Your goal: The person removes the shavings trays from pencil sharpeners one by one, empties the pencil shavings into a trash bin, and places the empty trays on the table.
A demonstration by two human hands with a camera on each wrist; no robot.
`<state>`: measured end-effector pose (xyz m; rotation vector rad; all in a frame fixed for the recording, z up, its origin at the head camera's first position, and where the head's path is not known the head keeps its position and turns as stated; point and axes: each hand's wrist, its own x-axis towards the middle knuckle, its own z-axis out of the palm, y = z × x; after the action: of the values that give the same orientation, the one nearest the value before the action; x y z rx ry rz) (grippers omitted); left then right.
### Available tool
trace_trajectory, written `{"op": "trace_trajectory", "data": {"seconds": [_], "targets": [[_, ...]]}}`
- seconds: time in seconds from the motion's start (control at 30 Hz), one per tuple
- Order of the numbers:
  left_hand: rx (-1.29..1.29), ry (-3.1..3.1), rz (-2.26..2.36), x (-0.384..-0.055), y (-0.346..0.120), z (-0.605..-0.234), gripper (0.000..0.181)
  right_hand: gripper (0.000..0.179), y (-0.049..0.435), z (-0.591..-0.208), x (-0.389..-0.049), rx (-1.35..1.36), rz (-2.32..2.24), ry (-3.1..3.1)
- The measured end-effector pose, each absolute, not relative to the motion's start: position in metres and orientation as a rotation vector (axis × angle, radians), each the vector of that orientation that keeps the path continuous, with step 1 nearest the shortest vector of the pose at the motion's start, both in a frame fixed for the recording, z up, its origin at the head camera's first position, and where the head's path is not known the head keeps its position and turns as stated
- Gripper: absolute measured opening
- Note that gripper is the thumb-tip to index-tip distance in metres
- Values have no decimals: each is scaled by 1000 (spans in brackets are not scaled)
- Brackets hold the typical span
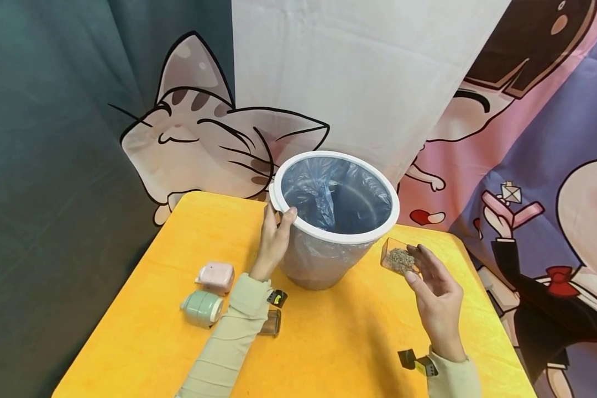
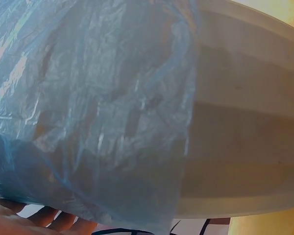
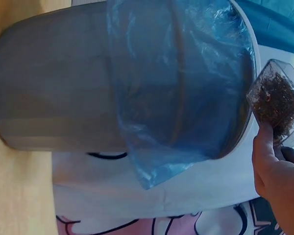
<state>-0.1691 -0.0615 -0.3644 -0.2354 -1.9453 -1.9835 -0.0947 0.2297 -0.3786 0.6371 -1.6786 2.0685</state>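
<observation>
A trash can [image 1: 313, 262] with a white rim and a blue plastic liner [image 1: 310, 193] stands tilted on the yellow table. My left hand [image 1: 275, 237] grips its rim on the left side, thumb over the edge and fingers beneath. In the left wrist view those fingers [image 2: 63, 223] lie along the underside of the liner's overhang. My right hand [image 1: 440, 293] pinches a small clear box [image 1: 387, 255] between thumb and fingers, just right of the can. Dry brownish crumbs [image 3: 277, 105] fill much of the box, which is held up near the rim in the right wrist view.
Left of my left forearm lie a pink container [image 1: 216, 276] and a green jar [image 1: 202, 308] with a white end. A dark transparent box [image 1: 272, 323] is partly hidden behind that sleeve. Printed curtains [image 1: 358, 72] hang behind the yellow table [image 1: 328, 354].
</observation>
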Motion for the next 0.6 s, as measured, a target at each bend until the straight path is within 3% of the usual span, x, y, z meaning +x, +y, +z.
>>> {"op": "trace_trajectory", "data": {"seconds": [0.6], "targets": [[-227,-1946,-1997,-168,-62,-364,64,53,217,-360,-106,807,2182,-1494]]}}
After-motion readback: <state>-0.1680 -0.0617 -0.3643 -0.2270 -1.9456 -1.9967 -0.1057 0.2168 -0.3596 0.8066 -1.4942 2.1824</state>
